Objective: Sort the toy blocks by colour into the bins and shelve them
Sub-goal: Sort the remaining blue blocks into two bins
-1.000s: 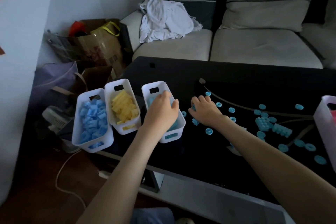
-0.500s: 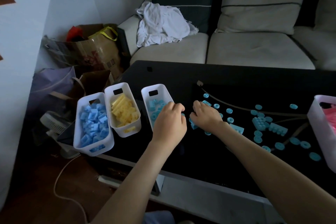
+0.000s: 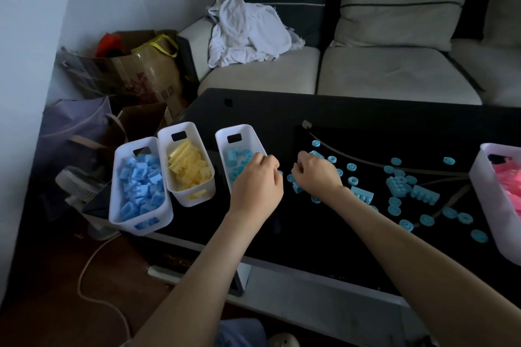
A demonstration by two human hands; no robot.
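Observation:
Three white bins stand in a row on the left of the black table (image 3: pixel 366 113): one with blue blocks (image 3: pixel 141 186), one with yellow blocks (image 3: pixel 189 169), and one with teal blocks (image 3: pixel 238 149). My left hand (image 3: pixel 258 186) hovers over the teal bin's right rim with its fingers curled; whatever is inside them is hidden. Just to its right, my right hand (image 3: pixel 317 175) lies on the table with fingers curled round teal blocks (image 3: pixel 296 187). More loose teal rings and bricks (image 3: pixel 400 186) lie scattered to the right.
A white bin with pink blocks (image 3: pixel 485 177) stands at the table's right edge. Behind the table is a beige sofa (image 3: pixel 394 70) with a white cloth (image 3: pixel 248 31). Bags, a cardboard box (image 3: pixel 135 70) and a small fan (image 3: pixel 76 186) crowd the floor on the left.
My left hand has drawn back from inside the teal bin to its right rim and curled up. My right hand stayed on the teal pieces and closed its fingers. The view shifted slightly.

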